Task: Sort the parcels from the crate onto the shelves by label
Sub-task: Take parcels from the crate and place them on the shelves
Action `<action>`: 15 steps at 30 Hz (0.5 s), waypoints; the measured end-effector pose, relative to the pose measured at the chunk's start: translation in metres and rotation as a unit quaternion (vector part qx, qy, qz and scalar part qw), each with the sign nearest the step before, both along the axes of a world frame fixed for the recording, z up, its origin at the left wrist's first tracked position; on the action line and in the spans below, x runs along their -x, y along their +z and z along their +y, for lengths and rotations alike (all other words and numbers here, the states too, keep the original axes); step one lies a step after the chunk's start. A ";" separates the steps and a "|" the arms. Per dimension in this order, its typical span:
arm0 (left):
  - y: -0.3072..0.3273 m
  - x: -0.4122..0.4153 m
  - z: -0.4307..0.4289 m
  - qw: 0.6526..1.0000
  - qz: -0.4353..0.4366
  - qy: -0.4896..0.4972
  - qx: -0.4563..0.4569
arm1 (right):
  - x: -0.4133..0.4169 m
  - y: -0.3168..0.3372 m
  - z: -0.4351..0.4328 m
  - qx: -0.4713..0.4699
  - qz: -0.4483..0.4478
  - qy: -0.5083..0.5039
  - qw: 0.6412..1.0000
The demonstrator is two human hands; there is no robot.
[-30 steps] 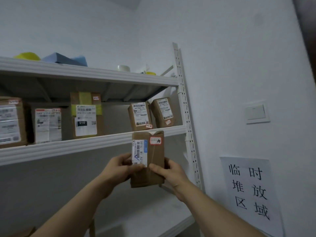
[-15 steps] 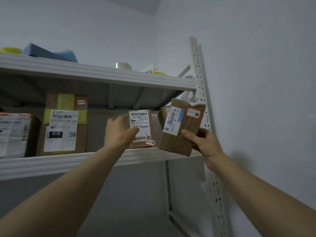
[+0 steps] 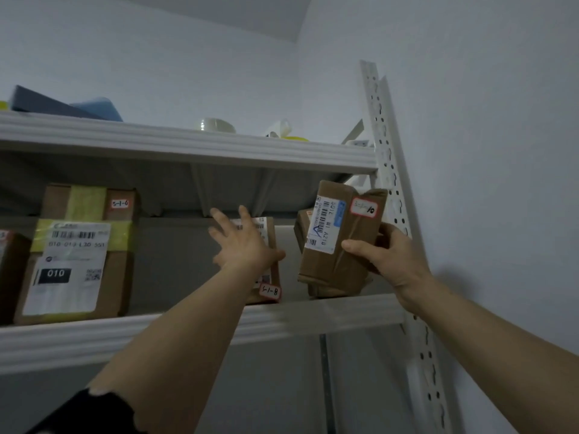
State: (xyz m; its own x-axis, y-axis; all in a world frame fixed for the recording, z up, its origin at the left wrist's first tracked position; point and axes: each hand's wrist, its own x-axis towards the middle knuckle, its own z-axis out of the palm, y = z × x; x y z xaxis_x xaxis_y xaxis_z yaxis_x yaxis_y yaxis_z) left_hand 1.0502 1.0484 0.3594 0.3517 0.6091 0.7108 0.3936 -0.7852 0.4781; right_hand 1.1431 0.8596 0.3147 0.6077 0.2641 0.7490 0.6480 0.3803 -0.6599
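1. Step: shelving 1 parcel. The right hand [image 3: 391,258] grasps the brown parcel [image 3: 336,264] by its right edge, thumb on the front face. The parcel is tilted, at the right end of the middle shelf [image 3: 329,311], just beside the slotted upright post [image 3: 388,151].
2. Its red-bordered sticker [image 3: 363,208] ends in 10; the rest is too faint to read. I cannot tell if its lower edge rests on the shelf or hangs just above it.
3. The left hand [image 3: 244,245] grasps nothing: its fingers are spread and straight, flat against the 5-1-8 parcel [image 3: 270,270], which stands upright on the same shelf.
4. Judgement on the next move: nudge the 5-1-8 parcel left to widen the gap, push the brown parcel in upright and let go. Another box, the rear parcel [image 3: 302,227], sits close behind, so space is tight.
5. Counts: 5 parcels in view, 1 held and 4 on the middle shelf. These are the 5-1-8 parcel, the rear parcel, the 010 parcel [image 3: 78,261] and 1 cut-off parcel [image 3: 9,270] at the far left.
6. 2 shelves show. The top shelf [image 3: 188,145] carries 1 tape roll [image 3: 216,125] and some blue sheets [image 3: 97,108]. The crate is not in view.
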 end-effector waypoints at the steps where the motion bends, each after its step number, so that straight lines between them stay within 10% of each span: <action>1: -0.001 -0.002 0.002 1.000 -0.007 -0.002 0.008 | 0.002 0.001 0.003 0.006 -0.004 -0.006 1.000; 15: -0.002 0.069 0.060 0.996 -0.044 -0.033 0.072 | 0.045 0.016 0.110 0.128 -0.021 -0.064 0.990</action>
